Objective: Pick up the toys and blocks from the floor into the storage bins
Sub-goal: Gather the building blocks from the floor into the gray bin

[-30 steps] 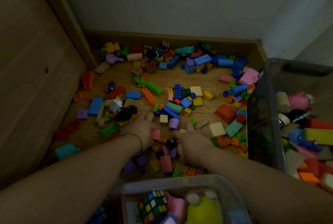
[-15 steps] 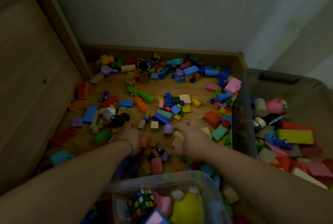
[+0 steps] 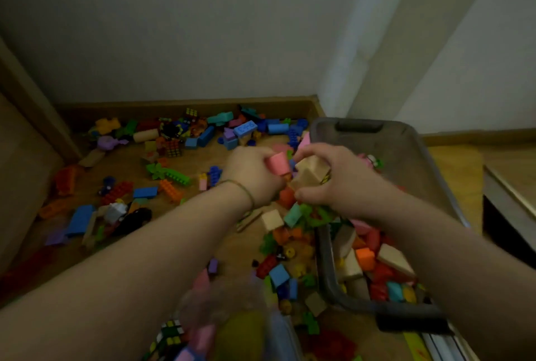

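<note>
Blocks (image 3: 145, 192) lay thick across the wooden floor (image 3: 229, 247), from the skirting at the far wall to the near edge of the view, so on that showing the larger share of the job was left; the grey storage bin (image 3: 412, 154) stood at the right, just beside the scatter, with a deep heap of blocks inside, which suggested a fair part done; a smaller clear bin (image 3: 278, 328) at the bottom edge held a puzzle cube (image 3: 171, 331) and something yellow, too smeared to name. Both hands hung above the floor, close together, near the grey bin's left wall; the left hand (image 3: 252, 178) had its fingers curled round a pink block (image 3: 278, 162); the right hand (image 3: 333, 178) gripped a pale wooden block (image 3: 311, 170); smaller pieces seemed bunched beneath both palms, though how many could not be told; the load looked bound for the grey bin and was not yet dropped.

The right forearm covered much of the grey bin's contents; the clear bin was cut off by the frame and blurred; the room was dim, so colours in the left corner ran together; a black toy (image 3: 133, 220) among the blocks could not be made out; a second cube (image 3: 172, 148) sat near the far wall.
</note>
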